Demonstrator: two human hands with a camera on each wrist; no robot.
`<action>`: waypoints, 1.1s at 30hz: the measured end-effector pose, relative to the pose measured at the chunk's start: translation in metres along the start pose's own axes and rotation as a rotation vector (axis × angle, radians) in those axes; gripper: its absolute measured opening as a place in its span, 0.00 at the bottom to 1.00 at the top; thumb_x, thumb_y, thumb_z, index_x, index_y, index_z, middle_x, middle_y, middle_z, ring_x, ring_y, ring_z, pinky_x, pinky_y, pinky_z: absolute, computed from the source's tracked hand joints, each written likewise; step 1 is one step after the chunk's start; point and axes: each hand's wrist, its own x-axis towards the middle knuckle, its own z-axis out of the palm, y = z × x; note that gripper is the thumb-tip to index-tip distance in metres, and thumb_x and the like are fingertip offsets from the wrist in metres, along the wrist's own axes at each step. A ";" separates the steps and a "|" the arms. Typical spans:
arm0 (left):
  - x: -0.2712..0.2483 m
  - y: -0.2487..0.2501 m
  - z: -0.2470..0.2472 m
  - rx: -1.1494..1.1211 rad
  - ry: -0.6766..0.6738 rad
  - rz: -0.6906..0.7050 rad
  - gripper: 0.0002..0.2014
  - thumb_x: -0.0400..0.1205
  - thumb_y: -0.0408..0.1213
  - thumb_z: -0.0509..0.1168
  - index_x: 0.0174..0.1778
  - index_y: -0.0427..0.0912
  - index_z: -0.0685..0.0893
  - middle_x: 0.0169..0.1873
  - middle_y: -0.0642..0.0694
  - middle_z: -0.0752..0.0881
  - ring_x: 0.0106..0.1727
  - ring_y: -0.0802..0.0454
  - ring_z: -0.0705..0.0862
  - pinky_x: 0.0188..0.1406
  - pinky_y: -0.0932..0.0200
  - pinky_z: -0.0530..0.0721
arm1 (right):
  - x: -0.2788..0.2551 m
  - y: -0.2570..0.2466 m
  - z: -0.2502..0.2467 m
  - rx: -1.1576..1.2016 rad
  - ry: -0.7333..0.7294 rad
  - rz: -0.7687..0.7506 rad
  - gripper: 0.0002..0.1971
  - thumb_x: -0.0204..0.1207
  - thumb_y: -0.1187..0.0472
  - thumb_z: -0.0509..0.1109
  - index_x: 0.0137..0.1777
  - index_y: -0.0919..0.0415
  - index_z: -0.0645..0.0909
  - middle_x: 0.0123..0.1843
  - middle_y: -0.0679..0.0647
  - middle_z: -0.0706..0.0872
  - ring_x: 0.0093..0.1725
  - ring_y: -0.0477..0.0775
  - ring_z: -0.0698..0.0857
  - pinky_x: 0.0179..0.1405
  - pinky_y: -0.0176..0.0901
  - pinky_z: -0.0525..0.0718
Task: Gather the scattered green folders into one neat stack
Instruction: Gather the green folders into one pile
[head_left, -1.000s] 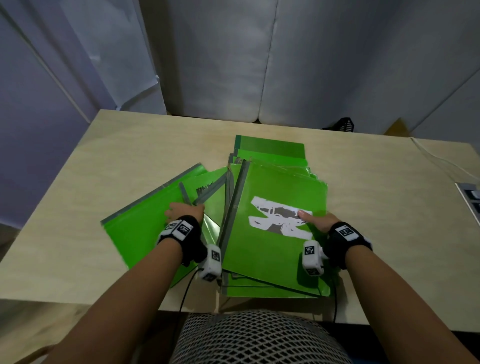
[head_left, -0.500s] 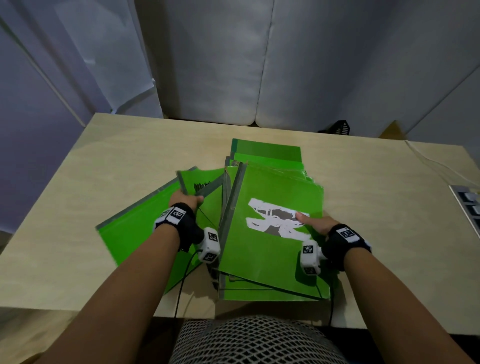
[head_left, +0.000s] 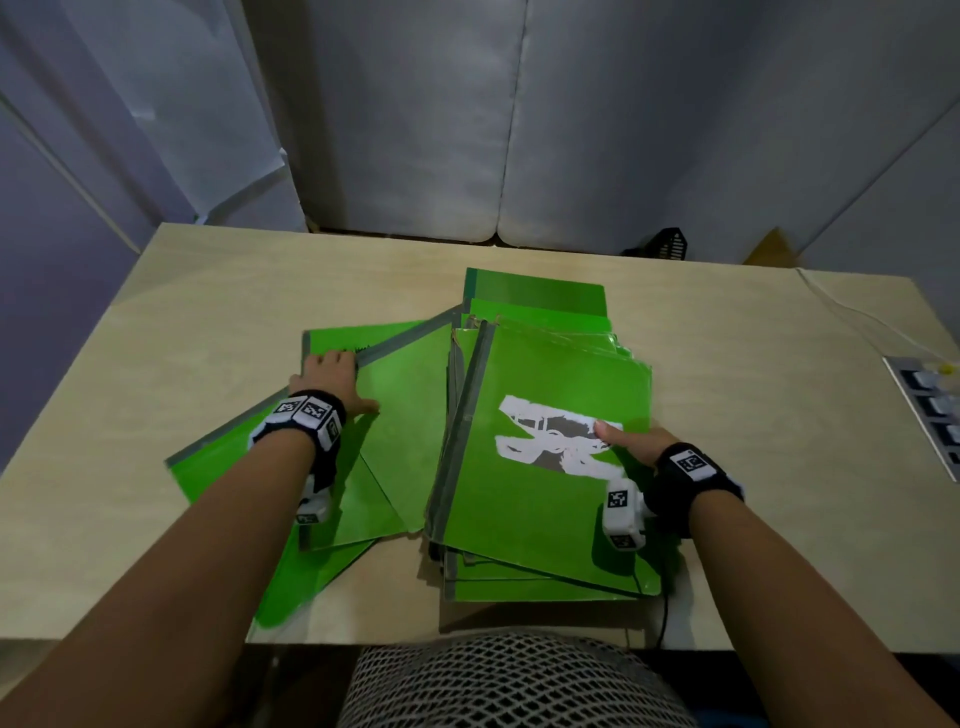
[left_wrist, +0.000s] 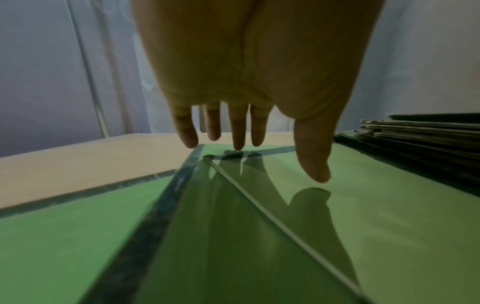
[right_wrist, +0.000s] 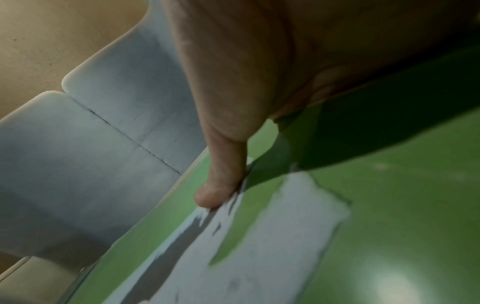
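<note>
2 hands are on green folders spread over a pale wooden worktop (head_left: 208, 322). The left hand (head_left: 332, 382) lies with straight, slightly spread fingers (left_wrist: 237, 131) on the loose folders (head_left: 395, 415) fanned out to the left of the pile; the left wrist view shows the fingertips touching near a grey spine strip where 2 covers overlap, with the thumb hovering just above the green surface. These loose folders lie at angles to one another, one corner reaching the near edge of the worktop.

The right hand (head_left: 631, 441) grips the right edge of the top folder (head_left: 540, 499) of the stack (head_left: 535, 296): its thumb (right_wrist: 221, 185) presses down on the cover beside a torn white label (head_left: 556, 436), and the other fingers are hidden below the edge. That top folder sits tilted, its left side raised above the ones beneath and skewed against them. The stack stands at the middle of the worktop, just beside the loose folders, its edges uneven.

A grey device with buttons (head_left: 930, 410) sits at the right edge of the worktop, and a white mesh chair back (head_left: 514, 680) is at the near edge.
</note>
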 end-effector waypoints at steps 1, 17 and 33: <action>0.003 0.002 0.002 0.009 -0.027 0.012 0.40 0.72 0.59 0.71 0.76 0.44 0.67 0.75 0.43 0.70 0.77 0.38 0.65 0.71 0.35 0.71 | 0.001 0.000 0.001 0.003 0.008 0.002 0.57 0.54 0.30 0.77 0.78 0.67 0.66 0.75 0.68 0.74 0.69 0.70 0.77 0.68 0.67 0.76; -0.003 -0.005 -0.018 -0.415 -0.171 0.034 0.19 0.83 0.45 0.64 0.63 0.34 0.80 0.49 0.38 0.83 0.52 0.42 0.82 0.55 0.52 0.79 | 0.019 0.002 0.003 -0.082 0.022 0.001 0.48 0.63 0.32 0.74 0.72 0.71 0.72 0.66 0.68 0.81 0.53 0.64 0.81 0.50 0.50 0.80; -0.034 -0.021 -0.003 -0.330 -0.291 -0.293 0.36 0.67 0.58 0.76 0.62 0.33 0.82 0.58 0.37 0.84 0.58 0.40 0.83 0.59 0.51 0.81 | 0.012 -0.002 0.011 -0.039 0.024 0.002 0.49 0.62 0.33 0.75 0.74 0.69 0.71 0.70 0.68 0.78 0.63 0.68 0.81 0.57 0.56 0.81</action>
